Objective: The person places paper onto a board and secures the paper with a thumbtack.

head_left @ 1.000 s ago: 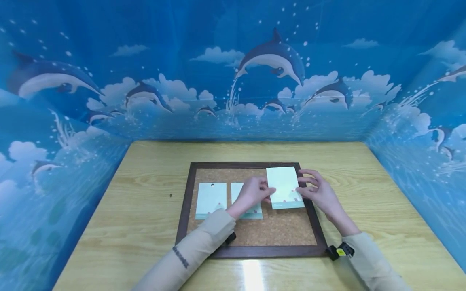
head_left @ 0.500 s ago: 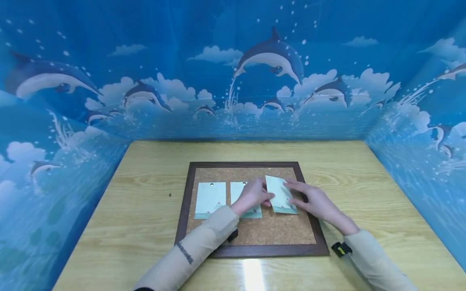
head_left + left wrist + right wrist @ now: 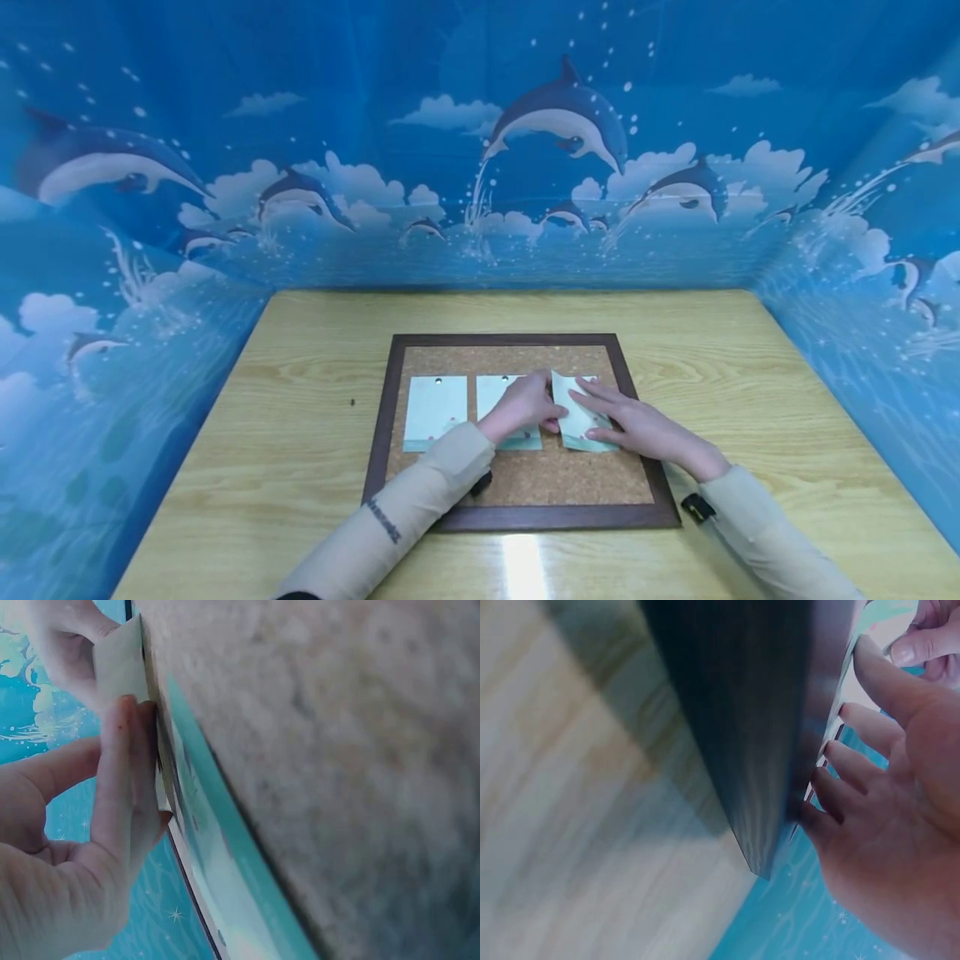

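A pale mint note sheet (image 3: 576, 412) with a darker green lower band lies over the right part of a cork board (image 3: 555, 483), its left side lifted and bent. My left hand (image 3: 523, 404) pinches that left edge between thumb and fingers, as the left wrist view of the left hand (image 3: 75, 847) also shows. Spread fingers of my right hand (image 3: 637, 425) press on the sheet's right side. In the right wrist view, the right hand (image 3: 900, 810) reaches over the dark wooden frame (image 3: 750, 712) with fingers extended. Part of the sheet is hidden under both hands.
Two matching sheets lie on the cork: a left sheet (image 3: 435, 408) and a middle sheet (image 3: 489, 392), partly covered by my left hand and each with a dark round spot at its top. The board sits on a wooden table (image 3: 315, 400) before a dolphin-printed backdrop (image 3: 480, 167).
The sheet has come down from above the board's right edge onto the cork. My right hand has moved left, from pinching the sheet's right edge to pressing its face; the left keeps its pinch.
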`<state>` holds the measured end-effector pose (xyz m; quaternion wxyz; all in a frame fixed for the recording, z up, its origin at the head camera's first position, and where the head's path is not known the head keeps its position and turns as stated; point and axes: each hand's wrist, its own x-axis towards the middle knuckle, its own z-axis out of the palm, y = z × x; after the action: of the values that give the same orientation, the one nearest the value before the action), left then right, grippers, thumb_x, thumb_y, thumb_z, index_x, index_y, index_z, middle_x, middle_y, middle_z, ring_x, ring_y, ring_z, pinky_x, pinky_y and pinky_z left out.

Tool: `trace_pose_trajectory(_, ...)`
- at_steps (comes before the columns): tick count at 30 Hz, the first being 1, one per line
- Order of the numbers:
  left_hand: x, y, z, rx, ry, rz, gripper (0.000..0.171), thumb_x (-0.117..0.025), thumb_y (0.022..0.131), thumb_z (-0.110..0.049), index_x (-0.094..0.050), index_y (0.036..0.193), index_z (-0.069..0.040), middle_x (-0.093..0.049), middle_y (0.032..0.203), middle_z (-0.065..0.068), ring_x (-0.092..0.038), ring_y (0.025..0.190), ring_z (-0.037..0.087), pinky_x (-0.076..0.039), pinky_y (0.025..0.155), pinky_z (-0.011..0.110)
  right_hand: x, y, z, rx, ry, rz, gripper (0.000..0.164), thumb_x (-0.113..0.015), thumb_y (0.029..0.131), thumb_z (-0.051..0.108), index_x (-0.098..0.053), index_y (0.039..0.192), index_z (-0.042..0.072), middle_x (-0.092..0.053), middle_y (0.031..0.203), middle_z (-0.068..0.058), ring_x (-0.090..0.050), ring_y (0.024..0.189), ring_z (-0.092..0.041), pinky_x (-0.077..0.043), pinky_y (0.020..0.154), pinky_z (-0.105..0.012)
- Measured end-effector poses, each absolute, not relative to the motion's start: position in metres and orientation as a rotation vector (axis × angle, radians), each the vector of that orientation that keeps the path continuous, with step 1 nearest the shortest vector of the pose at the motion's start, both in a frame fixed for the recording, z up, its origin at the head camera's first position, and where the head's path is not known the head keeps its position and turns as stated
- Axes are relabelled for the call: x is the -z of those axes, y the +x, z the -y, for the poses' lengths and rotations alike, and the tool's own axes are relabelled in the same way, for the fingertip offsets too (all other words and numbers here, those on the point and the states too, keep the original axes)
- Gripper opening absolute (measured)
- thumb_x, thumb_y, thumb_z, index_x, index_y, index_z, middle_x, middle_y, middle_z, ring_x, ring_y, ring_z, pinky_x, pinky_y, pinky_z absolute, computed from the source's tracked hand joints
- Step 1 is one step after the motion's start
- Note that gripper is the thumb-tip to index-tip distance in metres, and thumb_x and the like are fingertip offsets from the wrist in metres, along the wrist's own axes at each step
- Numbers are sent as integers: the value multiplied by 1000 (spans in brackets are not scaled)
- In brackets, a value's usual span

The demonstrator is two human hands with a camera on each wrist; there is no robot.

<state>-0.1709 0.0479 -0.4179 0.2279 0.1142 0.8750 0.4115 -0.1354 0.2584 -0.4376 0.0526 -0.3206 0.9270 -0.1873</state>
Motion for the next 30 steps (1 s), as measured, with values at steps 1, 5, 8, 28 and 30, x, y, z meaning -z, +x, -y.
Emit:
trace_pose_trajectory(1,417,-171,-47,-1107,323,-2429,55,-70,81,-18,-45,128,-3,-62,63,-1,-65,55,13,-49,58,24,438,-135,-258,567,-977,-2820,61,-57,89,37,-35,142,15,-25,150,-13,-31,133,-34,-43,93,-48)
trace_pose_trajectory(5,414,-171,-45,-1025,347,-2497,76,-71,80,-17,-28,141,-3,-61,66,-5,-63,55,11,-48,61,24,437,-134,-258,574,-955,-2816,60,-56,90,36,-34,142,16,-24,150,-13,-30,133,-34,-43,93,-49)
trace_pose_trajectory(8,411,-170,-42,-965,395,-2556,74,-71,80,-17,-30,140,-4,-64,82,-2,-65,71,13,-49,70,29,437,-134,-258,570,-944,-2815,61,-56,90,36,-33,143,17,-23,150,-12,-30,133,-33,-43,92,-49)
trace_pose_trajectory(28,412,-148,-29,-175,1010,-2596,66,-54,90,-43,-32,143,-11,-16,153,10,-16,140,25,-23,109,49,436,-135,-258,633,-938,-2789,61,-57,91,30,-32,143,15,-19,151,-14,-24,135,-35,-39,96,-52)
trace_pose_trajectory(30,411,-148,-29,-168,1011,-2586,67,-53,90,-43,-30,143,-11,-14,153,10,-15,140,26,-22,109,50,437,-135,-258,634,-938,-2789,61,-57,91,30,-31,144,15,-19,152,-13,-24,135,-35,-38,96,-53)
